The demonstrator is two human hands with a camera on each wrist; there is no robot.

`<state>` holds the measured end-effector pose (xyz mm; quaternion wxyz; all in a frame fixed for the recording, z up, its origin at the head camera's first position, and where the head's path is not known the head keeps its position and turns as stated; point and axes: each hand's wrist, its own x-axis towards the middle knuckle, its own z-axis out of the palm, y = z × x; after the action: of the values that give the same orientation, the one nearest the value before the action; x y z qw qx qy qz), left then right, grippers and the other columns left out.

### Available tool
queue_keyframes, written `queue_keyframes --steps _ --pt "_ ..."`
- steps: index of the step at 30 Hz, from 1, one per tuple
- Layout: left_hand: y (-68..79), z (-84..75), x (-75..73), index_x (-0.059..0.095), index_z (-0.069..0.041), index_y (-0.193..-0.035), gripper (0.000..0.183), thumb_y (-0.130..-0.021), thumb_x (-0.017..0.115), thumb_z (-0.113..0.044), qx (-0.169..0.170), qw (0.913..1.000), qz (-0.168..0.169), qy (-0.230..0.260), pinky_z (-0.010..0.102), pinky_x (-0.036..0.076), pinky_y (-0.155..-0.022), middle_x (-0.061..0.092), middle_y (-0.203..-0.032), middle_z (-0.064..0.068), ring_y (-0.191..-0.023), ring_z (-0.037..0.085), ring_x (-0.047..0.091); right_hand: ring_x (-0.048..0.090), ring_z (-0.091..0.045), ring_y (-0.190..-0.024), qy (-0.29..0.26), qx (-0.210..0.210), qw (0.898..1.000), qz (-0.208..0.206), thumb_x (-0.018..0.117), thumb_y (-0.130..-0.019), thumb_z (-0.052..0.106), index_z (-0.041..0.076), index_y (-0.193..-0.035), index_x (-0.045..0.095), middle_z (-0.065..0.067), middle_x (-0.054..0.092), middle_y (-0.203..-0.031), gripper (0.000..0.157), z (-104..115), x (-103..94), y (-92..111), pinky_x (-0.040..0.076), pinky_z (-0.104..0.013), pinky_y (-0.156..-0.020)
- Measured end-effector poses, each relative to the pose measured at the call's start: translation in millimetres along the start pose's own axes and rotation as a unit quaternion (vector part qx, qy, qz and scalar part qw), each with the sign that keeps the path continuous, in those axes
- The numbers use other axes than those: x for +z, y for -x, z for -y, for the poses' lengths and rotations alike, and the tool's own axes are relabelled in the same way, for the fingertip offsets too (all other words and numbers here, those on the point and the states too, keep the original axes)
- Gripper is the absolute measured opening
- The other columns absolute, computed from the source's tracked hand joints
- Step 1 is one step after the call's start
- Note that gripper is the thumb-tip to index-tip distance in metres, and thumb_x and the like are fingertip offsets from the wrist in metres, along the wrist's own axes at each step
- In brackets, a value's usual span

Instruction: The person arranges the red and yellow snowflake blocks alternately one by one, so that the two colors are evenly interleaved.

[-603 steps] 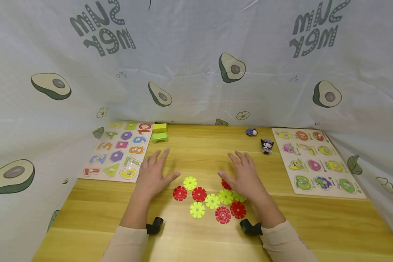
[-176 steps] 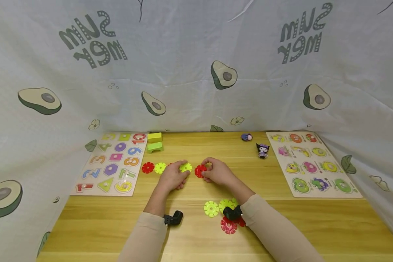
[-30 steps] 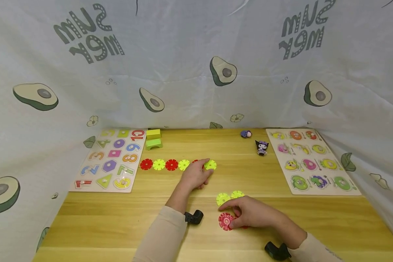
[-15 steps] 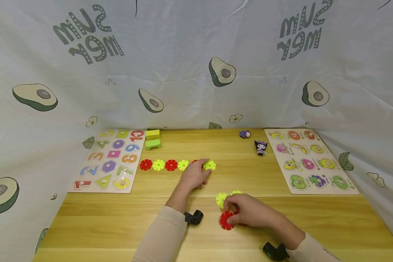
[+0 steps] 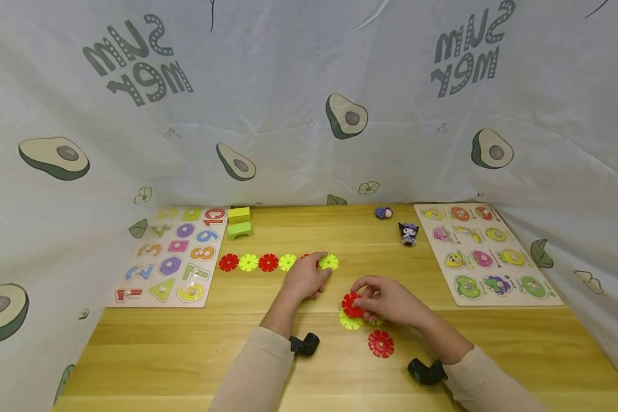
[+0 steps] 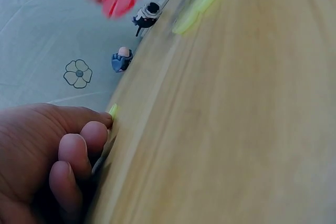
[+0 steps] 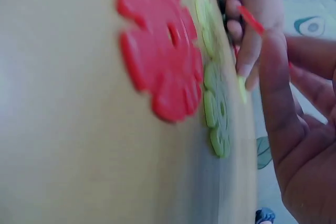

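Note:
My left hand (image 5: 305, 276) rests at the right end of a row of snowflake building discs, its thumb and index finger round the edges of the last yellow disc (image 5: 329, 262). Part of the row is hidden under this hand. In my right hand (image 5: 391, 300), thumb and fingers pinch a red snowflake disc (image 5: 352, 305), raised over a yellow disc (image 5: 351, 322) on the table. Another yellow disc (image 5: 377, 321) lies mostly hidden below the right hand. A loose red disc (image 5: 381, 344) lies nearer to me; it shows large in the right wrist view.
The row starts with a red disc (image 5: 229, 262) at its left. A number puzzle board (image 5: 213, 286) and green blocks (image 5: 240, 230) lie left. A fruit puzzle board (image 5: 486, 274) lies right, near two small figurines (image 5: 408, 233). A printed curtain (image 5: 288, 114) hangs behind the table.
My right hand has picked up a red disc from the near group and carried it forward, uncovering the loose red disc. The left hand has stayed at the row's right end.

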<state>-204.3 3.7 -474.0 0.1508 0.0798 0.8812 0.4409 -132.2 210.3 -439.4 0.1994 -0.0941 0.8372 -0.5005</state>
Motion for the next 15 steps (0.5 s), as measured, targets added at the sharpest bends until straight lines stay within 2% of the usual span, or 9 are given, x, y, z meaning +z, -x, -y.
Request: queue_keyframes --steps 4,7,11,15 --pt "-0.1 1.4 0.6 0.046 -0.025 -0.136 0.050 -0.089 0.062 -0.033 -0.005 1.0000 0.005 0.004 0.029 0.045 -0.035 0.057 -0.049 0.004 -0.034 0.017 0.051 0.062 -0.023 -0.061 0.010 0.040 0.996 -0.075 0.066 -0.086 0.017 0.011 -0.110 0.060 -0.011 0.057 -0.077 0.026 0 -6.6 -22 0.055 -0.034 -0.056" --pt "-0.9 2.4 1.6 0.047 -0.024 -0.136 0.050 -0.089 0.062 -0.032 -0.001 1.0000 0.002 0.004 0.029 0.045 -0.034 0.057 -0.048 0.004 -0.034 0.017 0.051 0.063 -0.020 -0.060 0.039 0.066 0.991 -0.111 0.065 -0.087 0.015 0.011 -0.112 0.058 -0.010 0.058 -0.077 0.026 -3 -13.4 -39 0.054 -0.032 -0.056" --pt "-2.1 2.5 1.9 0.047 -0.024 -0.136 0.049 -0.089 0.061 -0.032 0.008 1.0000 -0.004 -0.001 0.029 0.045 -0.033 0.056 -0.047 0.003 -0.033 0.016 0.050 0.062 -0.017 -0.057 0.085 0.081 0.985 -0.122 0.063 -0.089 0.015 0.009 -0.111 0.056 -0.008 0.060 -0.073 0.023 -6 -22.8 -60 0.053 -0.030 -0.054" --pt "-1.9 1.0 0.8 0.047 -0.023 -0.136 0.049 -0.089 0.061 -0.032 0.006 1.0000 -0.004 -0.001 0.029 0.045 -0.033 0.056 -0.047 0.004 -0.033 0.017 0.050 0.062 -0.017 -0.056 0.092 0.091 0.985 -0.114 0.063 -0.089 0.018 0.008 -0.108 0.054 -0.008 0.062 -0.071 0.023 -6 -27.6 -76 0.052 -0.030 -0.052"
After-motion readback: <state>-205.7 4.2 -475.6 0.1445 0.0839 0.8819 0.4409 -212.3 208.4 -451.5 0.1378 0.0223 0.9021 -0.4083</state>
